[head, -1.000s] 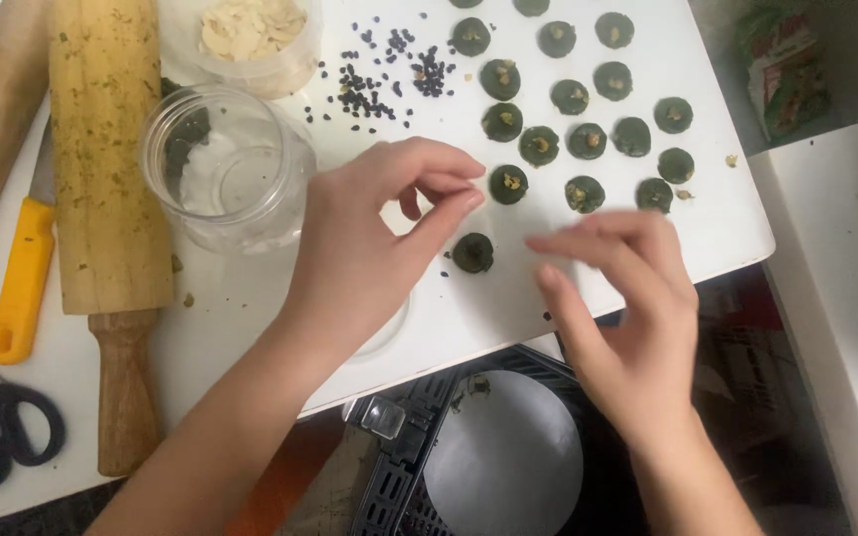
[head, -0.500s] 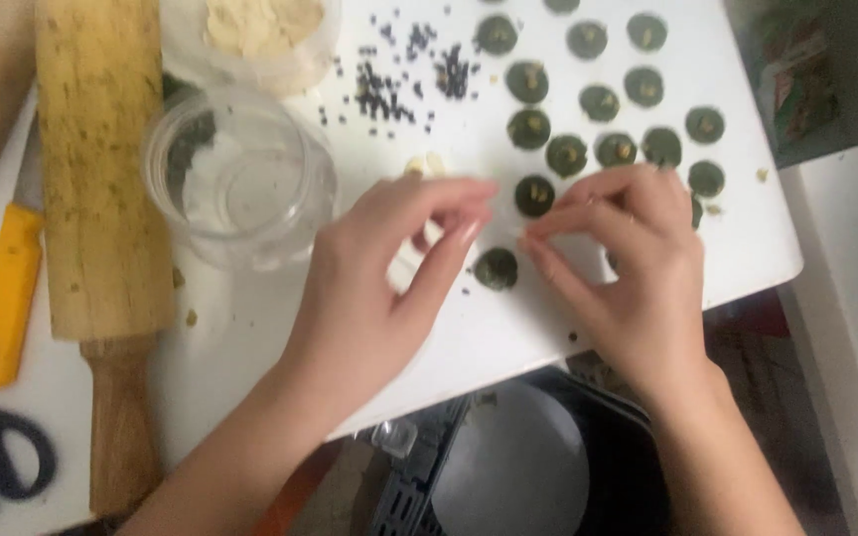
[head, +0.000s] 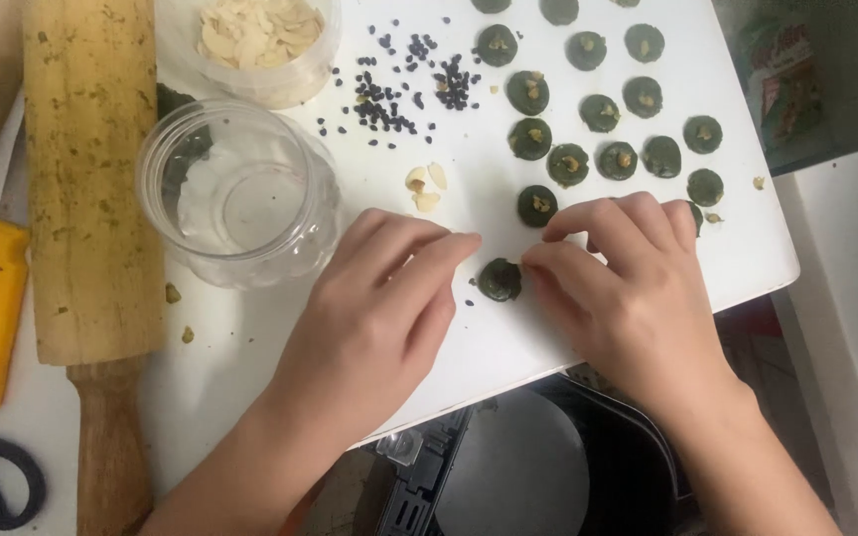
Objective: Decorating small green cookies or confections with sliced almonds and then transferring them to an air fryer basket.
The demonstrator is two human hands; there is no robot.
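Fingertips of the left hand (head: 379, 318) and right hand (head: 628, 288) pinch together around the dark green dough disc (head: 500, 280) on the white desk (head: 250, 347); gentle, even pressure should keep it round.

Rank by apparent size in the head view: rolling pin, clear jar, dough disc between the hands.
1. rolling pin
2. clear jar
3. dough disc, plainly the smallest.
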